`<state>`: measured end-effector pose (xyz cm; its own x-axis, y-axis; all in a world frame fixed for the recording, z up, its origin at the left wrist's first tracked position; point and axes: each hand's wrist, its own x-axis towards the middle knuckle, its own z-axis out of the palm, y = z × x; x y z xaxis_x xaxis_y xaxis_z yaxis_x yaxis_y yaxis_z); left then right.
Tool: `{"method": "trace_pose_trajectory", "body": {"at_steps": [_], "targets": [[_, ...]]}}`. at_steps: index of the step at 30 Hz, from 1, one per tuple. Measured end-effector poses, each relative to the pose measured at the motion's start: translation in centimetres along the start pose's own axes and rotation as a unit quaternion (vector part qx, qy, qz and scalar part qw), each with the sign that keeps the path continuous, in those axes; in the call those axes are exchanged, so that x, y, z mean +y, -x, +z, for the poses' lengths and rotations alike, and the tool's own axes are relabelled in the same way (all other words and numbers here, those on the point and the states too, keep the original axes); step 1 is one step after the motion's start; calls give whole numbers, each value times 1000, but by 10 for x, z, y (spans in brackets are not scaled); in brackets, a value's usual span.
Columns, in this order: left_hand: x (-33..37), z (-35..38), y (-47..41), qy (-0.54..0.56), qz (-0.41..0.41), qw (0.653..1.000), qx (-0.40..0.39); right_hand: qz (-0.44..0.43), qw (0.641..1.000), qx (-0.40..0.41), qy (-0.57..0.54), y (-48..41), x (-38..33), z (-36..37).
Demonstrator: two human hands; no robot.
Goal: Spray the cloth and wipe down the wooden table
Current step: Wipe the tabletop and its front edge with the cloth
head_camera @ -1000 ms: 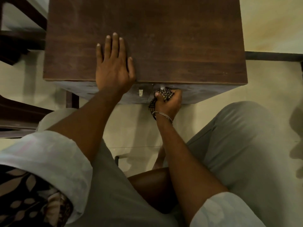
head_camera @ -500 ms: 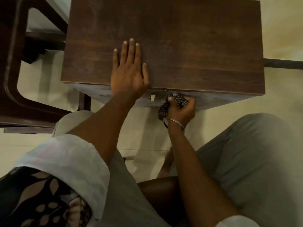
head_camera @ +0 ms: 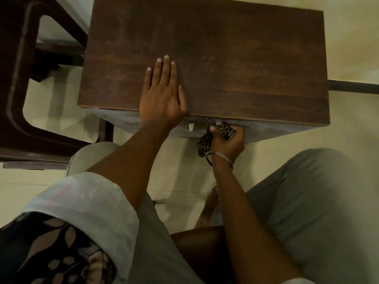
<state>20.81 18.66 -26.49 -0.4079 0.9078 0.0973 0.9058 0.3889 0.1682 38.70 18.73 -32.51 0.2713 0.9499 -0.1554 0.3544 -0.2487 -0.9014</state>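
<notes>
Possibly the cloth (head_camera: 225,129), clenched in the right hand (head_camera: 226,143), could snag on the latch (head_camera: 191,126) of the desk (head_camera: 246,58), where the left hand (head_camera: 162,99) lay flat.

Home room: wooden table (head_camera: 246,58), chair (head_camera: 18,83)

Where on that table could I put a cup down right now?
The wooden table is bare from the left hand to its right edge, and beyond that hand to the far edge; a narrower strip lies left of it. Crowded: the near edge, where the right hand grips the checked cloth against the front face.
</notes>
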Motion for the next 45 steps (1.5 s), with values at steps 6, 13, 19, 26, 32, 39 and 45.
{"method": "trace_pose_trajectory", "body": {"at_steps": [6, 13, 19, 26, 32, 39, 45], "targets": [[1, 0, 0, -2, 1, 1000, -4, 20, 999, -38, 27, 1, 11, 4], [2, -3, -1, -2, 2, 1000, -3, 206, 965, -164, 18, 4, -5, 3], [1, -1, 0, 1, -1, 1000, -1, 80, 986, -144, 17, 68, -28, 33], [1, -2, -1, 5, -2, 1000, -5, -24, 999, -35, 25, 65, -30, 37], [1, 1, 0, 2, -4, 1000, -2, -18, 1000, -10, 14, 53, -24, 50], [3, 0, -1, -3, -1, 1000, -2, -42, 999, 6, -3, 54, -16, 54], [3, 0, -1, -14, -2, 1000, -8, -28, 999, -9, -12, 55, -10, 54]]}}
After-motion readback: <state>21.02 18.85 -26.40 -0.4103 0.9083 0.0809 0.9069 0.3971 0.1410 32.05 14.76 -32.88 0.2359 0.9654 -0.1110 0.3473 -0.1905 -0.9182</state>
